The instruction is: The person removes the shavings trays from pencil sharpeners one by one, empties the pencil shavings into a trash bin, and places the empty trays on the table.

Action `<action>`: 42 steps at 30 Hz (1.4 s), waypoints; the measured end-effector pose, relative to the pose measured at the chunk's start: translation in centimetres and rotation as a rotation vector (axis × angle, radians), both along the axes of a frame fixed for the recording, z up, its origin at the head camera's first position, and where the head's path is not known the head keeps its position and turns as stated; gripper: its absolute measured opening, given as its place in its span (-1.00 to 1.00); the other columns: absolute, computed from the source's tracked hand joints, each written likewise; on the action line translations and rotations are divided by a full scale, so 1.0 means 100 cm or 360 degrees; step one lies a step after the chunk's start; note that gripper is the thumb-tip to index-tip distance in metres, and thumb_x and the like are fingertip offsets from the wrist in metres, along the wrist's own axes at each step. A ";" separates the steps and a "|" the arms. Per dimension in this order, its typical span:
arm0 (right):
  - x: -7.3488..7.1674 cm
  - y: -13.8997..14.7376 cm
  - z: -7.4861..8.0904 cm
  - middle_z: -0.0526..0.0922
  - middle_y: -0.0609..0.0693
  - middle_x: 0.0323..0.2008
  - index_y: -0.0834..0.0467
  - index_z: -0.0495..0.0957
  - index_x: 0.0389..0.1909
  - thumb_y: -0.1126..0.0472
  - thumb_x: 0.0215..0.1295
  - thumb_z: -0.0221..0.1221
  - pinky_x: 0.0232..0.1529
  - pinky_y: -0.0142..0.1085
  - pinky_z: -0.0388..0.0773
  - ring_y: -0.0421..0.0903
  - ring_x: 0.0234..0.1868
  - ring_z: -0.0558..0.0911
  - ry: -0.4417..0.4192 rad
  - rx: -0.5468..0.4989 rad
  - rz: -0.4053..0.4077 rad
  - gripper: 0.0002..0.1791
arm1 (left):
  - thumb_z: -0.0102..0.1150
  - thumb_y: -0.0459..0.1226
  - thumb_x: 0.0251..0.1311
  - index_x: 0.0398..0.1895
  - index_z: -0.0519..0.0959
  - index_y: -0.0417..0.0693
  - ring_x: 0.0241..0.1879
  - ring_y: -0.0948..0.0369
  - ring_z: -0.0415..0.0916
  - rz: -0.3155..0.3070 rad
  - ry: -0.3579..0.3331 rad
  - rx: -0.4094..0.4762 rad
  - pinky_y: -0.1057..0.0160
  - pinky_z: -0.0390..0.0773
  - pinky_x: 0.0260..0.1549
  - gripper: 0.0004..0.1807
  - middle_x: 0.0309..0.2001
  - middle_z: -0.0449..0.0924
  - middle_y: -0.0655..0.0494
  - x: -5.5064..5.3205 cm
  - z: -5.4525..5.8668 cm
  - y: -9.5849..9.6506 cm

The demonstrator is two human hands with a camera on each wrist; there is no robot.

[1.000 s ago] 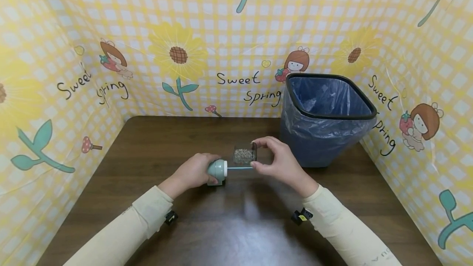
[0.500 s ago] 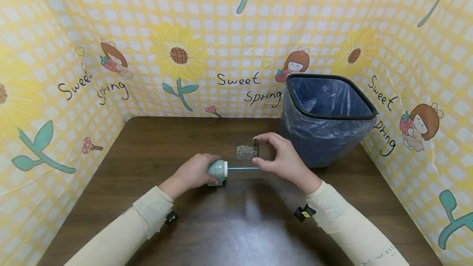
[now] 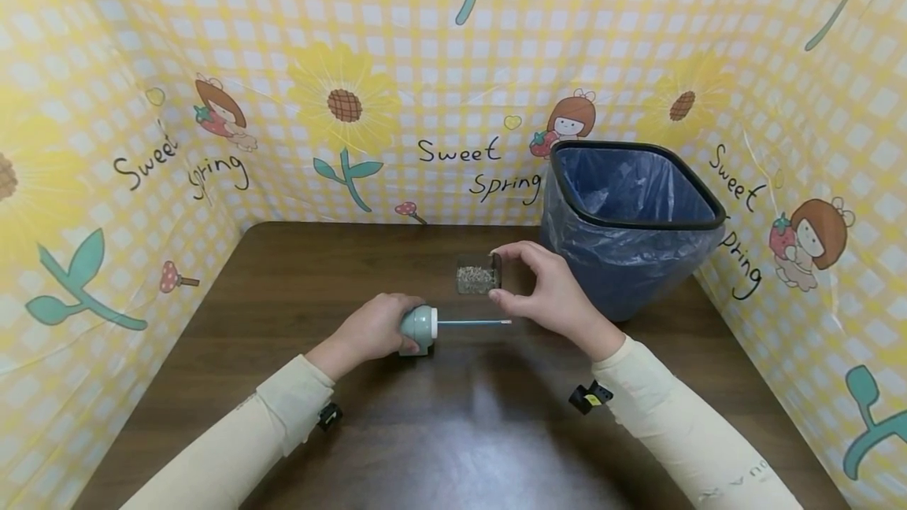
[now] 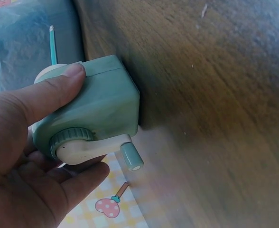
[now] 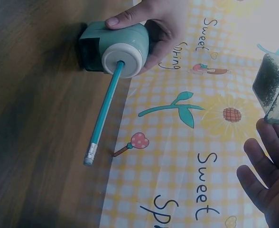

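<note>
My left hand (image 3: 372,327) grips a green hand-crank pencil sharpener (image 3: 418,327) on the table. In the left wrist view the crank handle (image 4: 132,156) sticks out from the end of the sharpener (image 4: 101,97), with my thumb on top of the body. A blue pencil (image 5: 103,114) is in the white front hole, its eraser end pointing right. My right hand (image 3: 556,297) pinches a clear shavings drawer (image 3: 478,277) partly filled with grey-brown shavings, above the table and apart from the sharpener. The right wrist view shows a dark opening (image 5: 89,53) in the sharpener.
A blue trash bin (image 3: 609,274) with a black rim and a clear liner stands at the back right, close beyond my right hand. Patterned yellow check cloth (image 3: 439,61) walls the brown wooden table (image 3: 319,258) at the back and sides.
My right hand has moved the shavings drawer slightly up and to the right, away from the pencil, whose eraser end now shows. My left hand and the sharpener have stayed in place.
</note>
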State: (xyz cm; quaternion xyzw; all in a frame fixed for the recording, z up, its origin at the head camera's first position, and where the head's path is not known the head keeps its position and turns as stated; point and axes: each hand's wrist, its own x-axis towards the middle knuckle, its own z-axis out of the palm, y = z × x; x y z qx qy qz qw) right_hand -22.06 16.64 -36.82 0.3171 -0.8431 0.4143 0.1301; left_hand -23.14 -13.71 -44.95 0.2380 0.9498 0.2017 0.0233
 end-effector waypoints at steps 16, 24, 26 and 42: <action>-0.003 0.006 0.015 0.66 -0.08 0.07 0.09 0.60 0.15 0.09 0.16 0.48 0.13 -0.05 0.52 -0.06 0.09 0.59 -0.0056 0.0000 -0.0014 -0.46 | 0.71 -0.16 -0.19 0.23 0.59 -0.16 -0.12 0.13 0.61 -0.0010 -0.0013 0.0001 0.07 0.63 -0.07 -0.18 0.00 0.70 0.00 0.001 0.001 0.002; -0.004 0.007 0.022 0.66 -0.10 0.05 0.06 0.60 0.16 0.07 0.17 0.48 0.16 -0.07 0.50 -0.12 0.07 0.57 -0.0059 0.0004 -0.0018 -0.47 | 0.71 -0.16 -0.20 0.24 0.58 -0.17 -0.12 0.14 0.61 0.0001 -0.0017 -0.0003 0.07 0.63 -0.08 -0.17 0.02 0.70 0.00 0.000 -0.001 0.001; -0.004 0.008 0.025 0.66 -0.09 0.05 0.06 0.60 0.15 0.07 0.17 0.48 0.16 -0.08 0.50 -0.11 0.07 0.57 -0.0061 0.0005 -0.0020 -0.47 | 0.71 -0.15 -0.20 0.24 0.58 -0.16 -0.12 0.14 0.61 -0.0001 -0.0015 -0.0008 0.07 0.63 -0.08 -0.16 0.02 0.70 0.00 0.000 -0.001 0.001; -0.005 0.013 0.045 0.66 -0.05 0.09 0.12 0.60 0.14 0.09 0.18 0.47 0.19 -0.05 0.46 -0.11 0.08 0.56 -0.0044 0.0007 -0.0037 -0.48 | 0.71 -0.17 -0.19 0.24 0.58 -0.16 -0.14 0.15 0.60 0.0013 -0.0038 -0.0002 0.08 0.63 -0.10 -0.17 0.02 0.70 0.01 0.000 0.003 0.001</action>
